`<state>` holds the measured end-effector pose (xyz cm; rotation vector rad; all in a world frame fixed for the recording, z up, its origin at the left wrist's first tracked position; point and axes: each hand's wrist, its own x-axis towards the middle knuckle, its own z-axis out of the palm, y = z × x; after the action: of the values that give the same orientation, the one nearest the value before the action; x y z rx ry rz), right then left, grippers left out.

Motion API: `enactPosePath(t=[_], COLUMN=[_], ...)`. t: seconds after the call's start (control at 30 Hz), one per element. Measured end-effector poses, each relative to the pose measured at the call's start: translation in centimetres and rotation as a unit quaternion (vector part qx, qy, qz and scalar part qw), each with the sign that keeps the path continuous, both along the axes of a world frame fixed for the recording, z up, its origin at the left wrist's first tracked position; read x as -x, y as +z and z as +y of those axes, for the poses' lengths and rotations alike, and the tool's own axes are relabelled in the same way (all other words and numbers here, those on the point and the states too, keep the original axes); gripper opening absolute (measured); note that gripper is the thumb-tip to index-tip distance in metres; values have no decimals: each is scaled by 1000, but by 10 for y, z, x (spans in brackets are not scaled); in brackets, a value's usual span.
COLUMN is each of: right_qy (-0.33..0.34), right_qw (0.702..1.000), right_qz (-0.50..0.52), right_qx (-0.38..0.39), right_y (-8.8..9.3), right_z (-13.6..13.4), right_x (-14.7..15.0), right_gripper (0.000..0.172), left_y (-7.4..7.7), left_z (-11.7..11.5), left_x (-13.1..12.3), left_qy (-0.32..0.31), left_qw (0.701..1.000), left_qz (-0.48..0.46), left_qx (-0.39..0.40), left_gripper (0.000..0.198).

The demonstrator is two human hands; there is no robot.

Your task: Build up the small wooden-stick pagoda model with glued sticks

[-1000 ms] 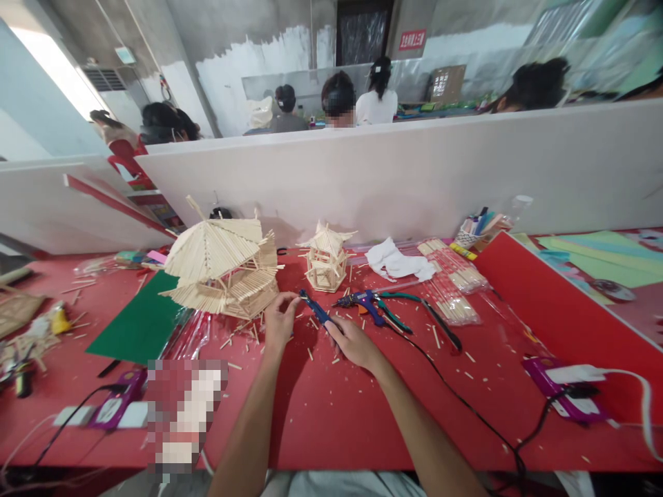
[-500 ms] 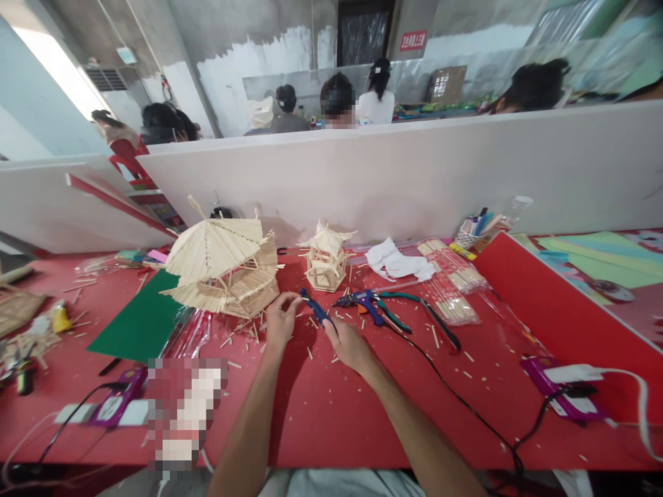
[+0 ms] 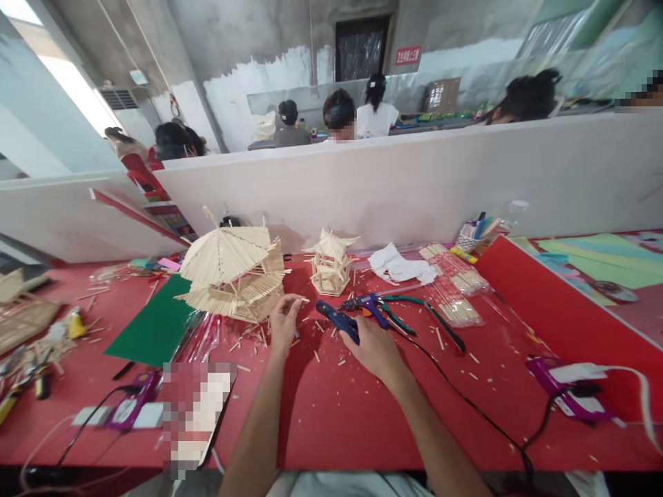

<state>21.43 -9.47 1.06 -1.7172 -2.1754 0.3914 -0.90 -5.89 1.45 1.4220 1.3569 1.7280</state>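
My left hand [image 3: 284,322] pinches a short thin wooden stick [image 3: 302,299] just right of the large stick-built pavilion [image 3: 233,273]. My right hand [image 3: 376,346] is wrapped round the handle of a blue tool [image 3: 338,320] that lies low over the red table [image 3: 336,407], its tip pointing left toward the stick. A smaller stick pavilion [image 3: 330,262] stands behind the hands. A blue glue gun [image 3: 369,305] and green-handled pliers [image 3: 401,310] lie just beyond my right hand.
Bundles of sticks in plastic [image 3: 456,283] and a white cloth [image 3: 400,266] lie at the back right. A green sheet [image 3: 155,328] lies left. Black cables [image 3: 466,404], purple power strips [image 3: 564,390] and loose stick offcuts litter the table. A white partition [image 3: 414,179] backs it, people sit beyond.
My right hand has slid right and nearer with the blue tool, away from the left hand. The left hand stays beside the large pavilion. The view has shifted slightly.
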Motion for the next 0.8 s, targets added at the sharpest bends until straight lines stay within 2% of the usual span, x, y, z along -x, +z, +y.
enactPosePath(t=[0.1,0.23,0.33,0.47,0.57,0.63,0.73,0.8], right_qy=[-11,-23,-26,-2,52,59,66,62], right_qw=[997,990,988,990,990,981,974,974], right_qz=[-55,-121,-128,-70,63,148,194,197], right_qx=[-56,-69,-85,-119,-114,-107,-92,-90], right_y=[-11,-30,-36,-24,-5,5,13,14], right_z=[-13,-24,-27,-24,-15,-6,6,12], right_x=[-4,-13,-17,-8,9,21,36,41], right_gripper=[37,43,53,58,45,38,21,20], left_y=[2,-1,-5,-8,-7,-6,-4,-4], left_z=[-2,-3,-3,-3,-5,-7,-7,-7], left_x=[-1,-2,-2,-4,-7,-10,-12,-13], left_qy=[-3,-30,-59,-108,-150,-174,-187,-179], left_qw=[1000,999,998,994,987,982,980,982], left_qz=[0,-8,-11,26,65,70,64,64], left_qx=[-16,-13,-8,3,11,9,3,5], left_gripper=[21,23,25,26,25,23,22,23])
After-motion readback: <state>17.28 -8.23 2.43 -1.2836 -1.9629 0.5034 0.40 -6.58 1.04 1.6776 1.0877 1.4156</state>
